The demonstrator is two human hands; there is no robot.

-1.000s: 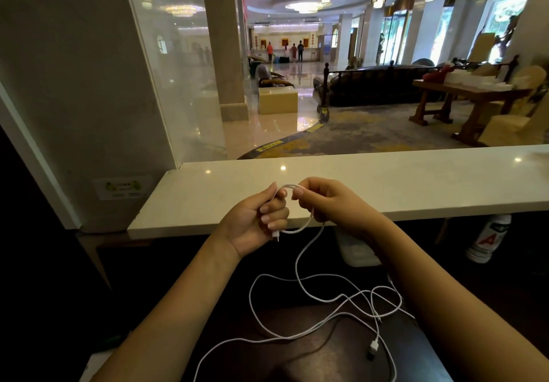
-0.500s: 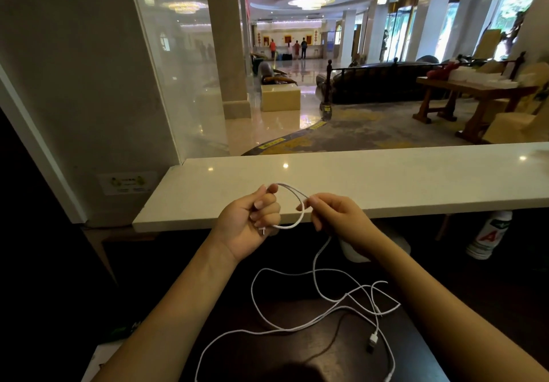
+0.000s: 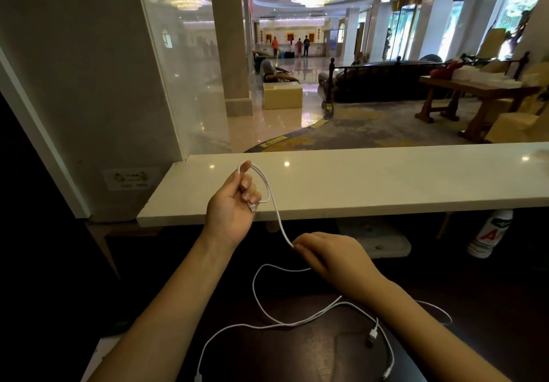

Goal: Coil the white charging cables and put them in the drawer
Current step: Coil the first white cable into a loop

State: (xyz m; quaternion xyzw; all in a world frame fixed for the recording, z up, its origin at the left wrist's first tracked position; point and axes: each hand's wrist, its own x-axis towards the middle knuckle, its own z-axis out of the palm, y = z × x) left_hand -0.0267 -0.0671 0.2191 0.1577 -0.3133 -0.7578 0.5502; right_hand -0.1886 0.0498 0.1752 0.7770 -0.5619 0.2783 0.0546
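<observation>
I'm tracking the white charging cable [image 3: 279, 221]: thin, round, smooth-jacketed, limp. One small loop is sitting in the left hand [image 3: 234, 203], which is raised in front of the white stone counter [image 3: 386, 182]. From there the cord is running down to the right hand [image 3: 332, 258], and the slack is trailing in loose curves over the dark desk [image 3: 297, 352].

I'm judging it very light and floppy, with some springy memory, so loops will be wanting to pop open. The jacket looks slick and is likely to slide through a loose pinch. Best hold, I'm guessing, is on the cord itself just behind the plug, not on the connector neck, where bending could strain it.

The left fingers are curling round the loop, with the USB plug [image 3: 252, 207] poking out below them. The right fingertips are pinching the cord, the other fingers curled in. A second plug [image 3: 372, 335] is lying on the desk among the slack; I'm unable to tell whether that's one cable or two. No drawer is showing.

The counter is looking polished, glossy and hard-edged, the desk faintly reflective. A white plastic bottle [image 3: 490, 233] is sitting under the counter at right.
</observation>
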